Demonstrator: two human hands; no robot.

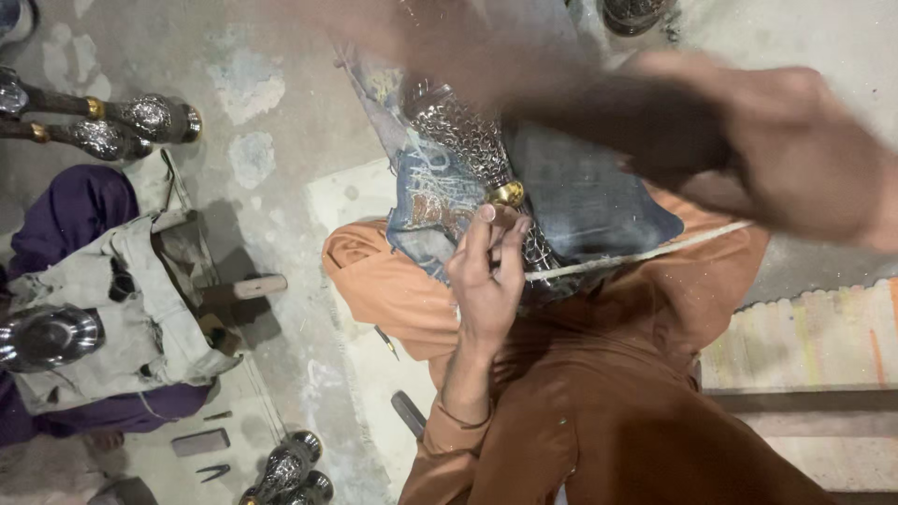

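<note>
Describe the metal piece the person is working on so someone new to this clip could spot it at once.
Start at the orange-clad lap in the middle of the frame, covered by a patched blue denim cloth. On that cloth lies a silver vessel with a hammered, scale-like surface, pinned by the left hand. Unlike the other silver pieces on the floor, it has a brass collar touching those fingertips.

Soft, even overhead light leaves faint shadows on the concrete floor (281,112), while the right hand (795,150) smears into heavy motion blur, the rest sharp.
</note>
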